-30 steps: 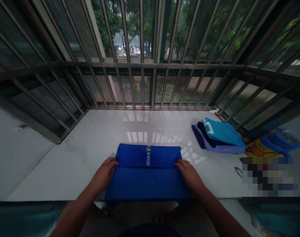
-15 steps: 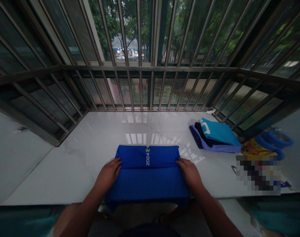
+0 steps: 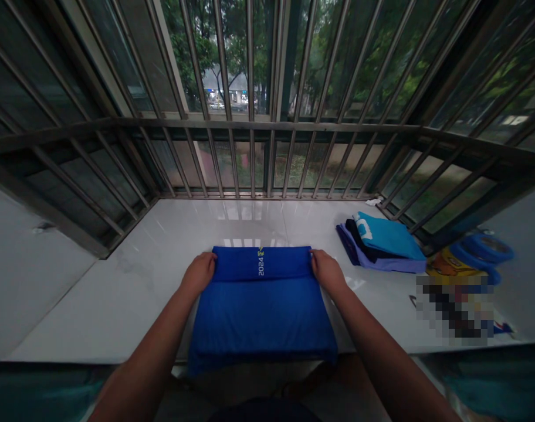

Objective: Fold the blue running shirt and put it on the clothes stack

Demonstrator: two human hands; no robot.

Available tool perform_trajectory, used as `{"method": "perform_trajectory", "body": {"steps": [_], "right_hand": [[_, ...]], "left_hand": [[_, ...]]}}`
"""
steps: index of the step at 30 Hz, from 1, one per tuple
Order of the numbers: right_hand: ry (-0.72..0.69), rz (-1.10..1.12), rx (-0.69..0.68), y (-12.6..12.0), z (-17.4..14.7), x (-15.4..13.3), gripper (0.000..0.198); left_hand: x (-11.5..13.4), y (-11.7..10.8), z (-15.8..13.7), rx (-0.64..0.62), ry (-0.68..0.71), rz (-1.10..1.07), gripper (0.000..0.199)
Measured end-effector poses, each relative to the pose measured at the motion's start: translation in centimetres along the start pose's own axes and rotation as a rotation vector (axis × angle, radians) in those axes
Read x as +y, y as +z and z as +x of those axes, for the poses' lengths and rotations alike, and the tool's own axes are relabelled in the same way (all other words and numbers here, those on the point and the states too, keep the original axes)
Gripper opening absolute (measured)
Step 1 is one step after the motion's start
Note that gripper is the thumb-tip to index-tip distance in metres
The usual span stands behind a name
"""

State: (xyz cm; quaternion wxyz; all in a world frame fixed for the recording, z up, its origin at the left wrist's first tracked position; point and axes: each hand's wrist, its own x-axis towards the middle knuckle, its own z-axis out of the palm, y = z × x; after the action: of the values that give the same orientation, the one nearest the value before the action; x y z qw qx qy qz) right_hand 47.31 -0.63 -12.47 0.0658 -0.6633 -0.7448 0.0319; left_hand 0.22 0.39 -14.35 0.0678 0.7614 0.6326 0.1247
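- Blue shirt (image 3: 261, 305) lies folded on the white sill (image 3: 118, 293), its near edge hanging over.
- Left hand (image 3: 199, 273) grips its far left corner.
- Right hand (image 3: 327, 272) grips the far right corner.

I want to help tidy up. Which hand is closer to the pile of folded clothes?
The right hand. It grips the blue shirt's right edge, nearer the pile of folded clothes; the left hand holds the far edge.
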Motion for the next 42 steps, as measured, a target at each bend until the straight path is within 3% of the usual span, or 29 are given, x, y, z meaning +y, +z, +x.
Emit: {"method": "perform_trajectory", "body": {"steps": [3,6,8,10,12,16,20,23,26,29,32,36,42], "right_hand": [[-0.001,-0.016,-0.045,-0.4,3.0,-0.3,0.049],[-0.045,-0.023,-0.147,-0.5,5.6,-0.7,0.063],[-0.066,-0.023,-0.205,-0.6,6.8,-0.9,0.059],[-0.080,-0.017,-0.226,-1.0,7.6,-0.9,0.040],[-0.095,-0.004,-0.198,-1.8,8.0,-0.9,0.025],[-0.119,0.047,-0.064,-3.9,7.6,-0.7,0.027],[-0.147,0.092,0.029,-5.8,4.9,-0.4,0.027],[-0.192,0.131,0.095,-5.5,0.6,0.3,0.028],[-0.263,0.180,0.173,-2.9,-5.3,1.4,0.032],[-0.325,0.150,0.171,1.2,-11.5,2.4,0.034],[-0.386,0.109,0.198,4.6,-16.0,3.0,0.036],[-0.396,0.083,0.263,5.5,-18.0,3.0,0.040],[-0.345,0.097,0.270,2.5,-16.6,2.2,0.037]], "left_hand": [[-0.7,-0.5,3.8,-0.017,-0.004,0.016,0.045],[-1.0,-0.7,6.8,-0.116,0.019,0.038,0.053],[-1.3,-0.9,8.2,-0.192,0.042,0.050,0.043],[-1.5,-1.4,9.1,-0.233,0.069,0.059,0.023],[-1.6,-2.2,9.6,-0.221,0.096,0.060,0.014],[-1.3,-4.5,9.0,-0.110,0.142,0.040,0.021],[-0.7,-6.8,6.1,-0.015,0.163,0.006,0.027],[-0.5,-7.1,1.4,0.042,0.215,-0.050,0.025],[-0.7,-5.0,-5.1,0.080,0.278,-0.123,0.024],[-1.5,-1.2,-11.9,0.067,0.331,-0.105,0.030],[-2.5,2.1,-16.5,0.092,0.361,-0.025,0.037],[-3.4,3.3,-18.2,0.123,0.349,-0.043,0.035],[-2.2,0.2,-16.3,0.134,0.210,-0.123,0.035]]}}
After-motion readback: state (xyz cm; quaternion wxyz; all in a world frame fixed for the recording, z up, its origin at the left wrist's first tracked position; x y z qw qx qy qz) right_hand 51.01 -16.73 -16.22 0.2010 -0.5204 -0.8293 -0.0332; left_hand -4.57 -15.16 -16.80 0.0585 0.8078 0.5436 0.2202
